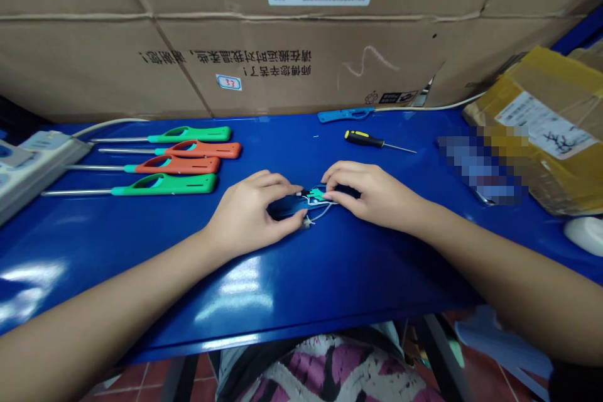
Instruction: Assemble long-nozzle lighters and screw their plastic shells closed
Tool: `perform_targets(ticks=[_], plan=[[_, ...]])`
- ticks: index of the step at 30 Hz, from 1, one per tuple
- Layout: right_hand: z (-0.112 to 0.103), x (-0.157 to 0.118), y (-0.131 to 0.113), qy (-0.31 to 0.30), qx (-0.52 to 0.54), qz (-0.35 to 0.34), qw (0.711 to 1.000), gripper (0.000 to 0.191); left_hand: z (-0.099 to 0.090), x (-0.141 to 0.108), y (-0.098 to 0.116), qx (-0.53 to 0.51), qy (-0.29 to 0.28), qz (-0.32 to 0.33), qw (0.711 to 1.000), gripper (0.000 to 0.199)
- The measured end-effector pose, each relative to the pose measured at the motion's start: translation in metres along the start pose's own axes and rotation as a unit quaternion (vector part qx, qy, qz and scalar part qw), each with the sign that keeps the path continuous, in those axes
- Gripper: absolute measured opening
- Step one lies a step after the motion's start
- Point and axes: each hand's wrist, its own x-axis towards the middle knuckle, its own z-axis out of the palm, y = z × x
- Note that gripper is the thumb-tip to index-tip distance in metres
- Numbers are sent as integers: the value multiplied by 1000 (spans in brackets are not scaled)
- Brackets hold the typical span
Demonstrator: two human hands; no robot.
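Observation:
Near the middle of the blue table, an opened blue lighter casing (293,205) lies between my hands, with a teal part (316,194), black and white bits and a thin wire showing in it. My left hand (257,208) is at its left side, thumb and index finger closed on the casing's edges. A small clear piece (307,222) with a wire sits by my left thumb. My right hand (365,191) pinches at the right end of the teal part. What lies under the right fingertips is partly hidden.
Green and orange lighters (188,134) lie in a row at the left, beside a power strip (35,160). A screwdriver (365,139) and a blue lighter shell (343,115) lie behind my hands. A large carton (179,81) stands at the back; a taped package (541,132) is right.

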Motion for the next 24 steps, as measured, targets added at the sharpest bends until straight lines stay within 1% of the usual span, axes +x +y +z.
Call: perform_targets(ticks=[3, 9, 15, 21, 24], plan=[[-2, 0, 0, -9, -15, -6, 1000, 9, -1, 0, 1, 11, -11, 1, 1000, 34], [-3, -1, 0, -16, -32, -15, 999, 10, 3, -1, -4, 0, -8, 18, 1000, 25], [-4, -1, 2, -13, -29, -29, 999, 8, 4, 0, -5, -7, -4, 35, 999, 24], [-7, -2, 1, -18, -34, -19, 999, 8, 5, 0, -3, -24, 3, 22, 999, 23], [-7, -2, 2, -19, -31, -21, 999, 8, 6, 0, -3, -16, -3, 21, 1000, 23]])
